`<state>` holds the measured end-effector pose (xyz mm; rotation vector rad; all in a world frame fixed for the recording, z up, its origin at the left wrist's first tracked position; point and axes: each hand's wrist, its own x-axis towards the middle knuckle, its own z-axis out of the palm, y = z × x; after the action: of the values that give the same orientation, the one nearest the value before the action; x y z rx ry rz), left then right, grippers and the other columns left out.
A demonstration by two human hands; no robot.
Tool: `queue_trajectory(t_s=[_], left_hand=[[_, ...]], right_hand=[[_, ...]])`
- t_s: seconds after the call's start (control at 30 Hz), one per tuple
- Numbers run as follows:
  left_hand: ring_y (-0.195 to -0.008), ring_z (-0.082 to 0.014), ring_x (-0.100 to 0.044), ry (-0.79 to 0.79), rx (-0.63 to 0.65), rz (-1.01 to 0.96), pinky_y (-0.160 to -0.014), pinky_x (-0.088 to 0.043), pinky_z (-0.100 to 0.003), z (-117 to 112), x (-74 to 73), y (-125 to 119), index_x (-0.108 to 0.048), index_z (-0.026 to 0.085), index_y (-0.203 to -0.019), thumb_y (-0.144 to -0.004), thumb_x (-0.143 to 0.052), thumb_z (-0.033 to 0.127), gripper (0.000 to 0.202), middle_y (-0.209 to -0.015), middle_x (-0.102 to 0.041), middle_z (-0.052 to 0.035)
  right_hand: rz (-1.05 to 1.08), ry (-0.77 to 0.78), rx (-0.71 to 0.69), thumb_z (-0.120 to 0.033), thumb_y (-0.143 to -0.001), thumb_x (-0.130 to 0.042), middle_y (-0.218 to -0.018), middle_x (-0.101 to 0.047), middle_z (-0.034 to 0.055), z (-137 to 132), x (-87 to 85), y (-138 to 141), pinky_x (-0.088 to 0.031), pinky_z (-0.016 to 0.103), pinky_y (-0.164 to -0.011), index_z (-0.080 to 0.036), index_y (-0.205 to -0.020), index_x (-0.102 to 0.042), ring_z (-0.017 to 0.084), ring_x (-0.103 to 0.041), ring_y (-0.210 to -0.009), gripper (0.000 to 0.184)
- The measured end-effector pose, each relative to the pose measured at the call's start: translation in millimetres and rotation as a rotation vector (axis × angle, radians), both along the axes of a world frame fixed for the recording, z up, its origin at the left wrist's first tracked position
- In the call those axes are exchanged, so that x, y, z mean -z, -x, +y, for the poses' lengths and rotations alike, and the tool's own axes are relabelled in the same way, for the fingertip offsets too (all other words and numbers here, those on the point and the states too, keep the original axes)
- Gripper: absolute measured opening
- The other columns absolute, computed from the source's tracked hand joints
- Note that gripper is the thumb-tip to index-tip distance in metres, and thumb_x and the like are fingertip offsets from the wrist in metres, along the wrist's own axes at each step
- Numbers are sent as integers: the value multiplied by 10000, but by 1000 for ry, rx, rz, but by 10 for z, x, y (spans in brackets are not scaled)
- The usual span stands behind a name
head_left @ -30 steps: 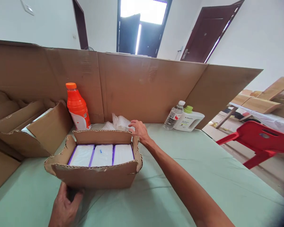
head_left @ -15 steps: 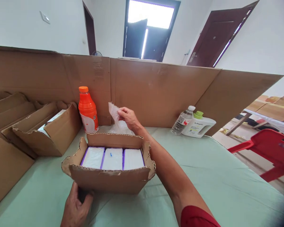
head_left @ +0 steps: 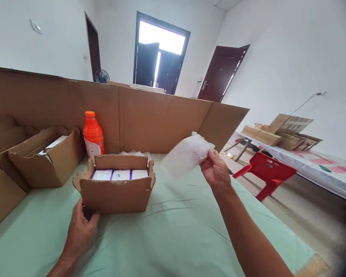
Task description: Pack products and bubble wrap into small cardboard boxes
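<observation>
We're in a bare white room with dark doors at the back. In front of us a table under a pale green cloth is fenced along its far edge by a tall cardboard screen.

On the cloth sits a small cardboard box, flaps open, with three white packets lying side by side inside. Our left hand is down at the box's near left bottom corner, thumb and fingers curled in against the cardboard and gripping it there.

Our right hand is up in the air to the right of the box, well clear of the cloth. Its fingers are closed in a pinch on one edge of a sheet of bubble wrap. The sheet hangs out leftward from the hand, blurred, between hand and box and touching neither box nor table.

Behind the box stands an orange bottle against the screen. A larger open carton lies to the left, and a red plastic chair is off the table's right side.
</observation>
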<state>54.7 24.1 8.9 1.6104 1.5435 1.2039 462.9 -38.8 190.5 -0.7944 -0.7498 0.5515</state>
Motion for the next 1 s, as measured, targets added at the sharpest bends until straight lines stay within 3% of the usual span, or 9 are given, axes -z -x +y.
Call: queue_trajectory(t_s=[0.1, 0.2, 0.3, 0.4, 0.47, 0.57, 0.77, 0.9, 1.0], left_hand=[[-1361, -399, -450, -129, -100, 43, -1069, -436, -574, -259, -200, 58, -376, 143, -1494, -796, -580, 485, 803, -1482, -457, -195], [-1329, -357, -503, -128, 27, -85, -1113, -404, -574, -695, -353, -14, -469, 252, -1433, -826, -620, 493, 671, -1420, -551, -116], [-1253, -339, -577, 135, 322, -348, -1061, -469, -533, -1097, -363, -196, -498, 253, -1389, -827, -646, 545, 649, -1385, -583, -127], [-1225, -357, -602, 421, 416, -526, -938, -549, -492, -1283, -305, -324, -388, 219, -1481, -780, -674, 615, 855, -1429, -529, -190], [-1158, -341, -641, 540, 400, -533, -884, -568, -475, -1286, -277, -321, -314, 188, -1526, -765, -672, 637, 954, -1366, -558, -204], [-949, -269, -693, 592, 386, -411, -817, -570, -420, -1212, -253, -222, -275, 126, -1538, -763, -667, 597, 988, -1068, -671, -128], [-549, -137, -530, 463, 374, -81, -526, -442, -264, -1069, -146, -4, -552, 112, -1338, -756, -555, 457, 676, -790, -639, -13], [-633, -175, -590, 346, 340, 183, -594, -466, -279, -906, -116, 238, -634, 160, -1269, -774, -488, 416, 576, -824, -680, -32], [-703, -212, -640, 337, 359, 379, -671, -497, -310, -785, -148, 439, -643, 182, -1273, -792, -453, 395, 559, -833, -705, -39]], right_hand=[[-84, 15, 37, -351, -747, -822, -937, -697, -13, -421, 44, 11, -525, 252, -730, -231, -825, -620, 134, -638, -811, 247], [-181, 161, -40, -457, -740, -819, -898, -682, -6, -664, 334, 306, -493, 262, -720, -229, -850, -642, 140, -598, -765, 310], [-319, 366, -212, -520, -821, -724, -762, -613, -15, -809, 857, 863, -453, 269, -695, -213, -788, -597, 147, -549, -716, 334], [-469, 500, -411, -487, -924, -596, -863, -648, 13, -986, 1341, 1486, -455, 285, -753, -212, -828, -564, 169, -593, -836, 294], [-591, 535, -526, -417, -976, -518, -1047, -687, 45, -1124, 1511, 1812, -465, 310, -841, -215, -912, -578, 187, -622, -980, 220], [-819, 525, -659, -320, -970, -535, -1220, -682, 59, -1259, 1538, 2079, -451, 361, -976, -230, -1072, -614, 206, -618, -1117, 158], [-1085, 403, -646, -289, -951, -601, -1308, -669, 69, -1123, 1431, 2097, -426, 391, -1086, -234, -1251, -612, 204, -594, -1231, 306], [-1490, 600, -355, -235, -917, -619, -1394, -608, 155, -1033, 1503, 1796, -392, 539, -1086, -178, -1222, -658, 324, -511, -1328, 313], [-1597, 742, -220, -210, -926, -585, -1428, -584, 149, -1149, 1573, 1420, -417, 541, -1054, -195, -1246, -664, 330, -518, -1324, 330]])
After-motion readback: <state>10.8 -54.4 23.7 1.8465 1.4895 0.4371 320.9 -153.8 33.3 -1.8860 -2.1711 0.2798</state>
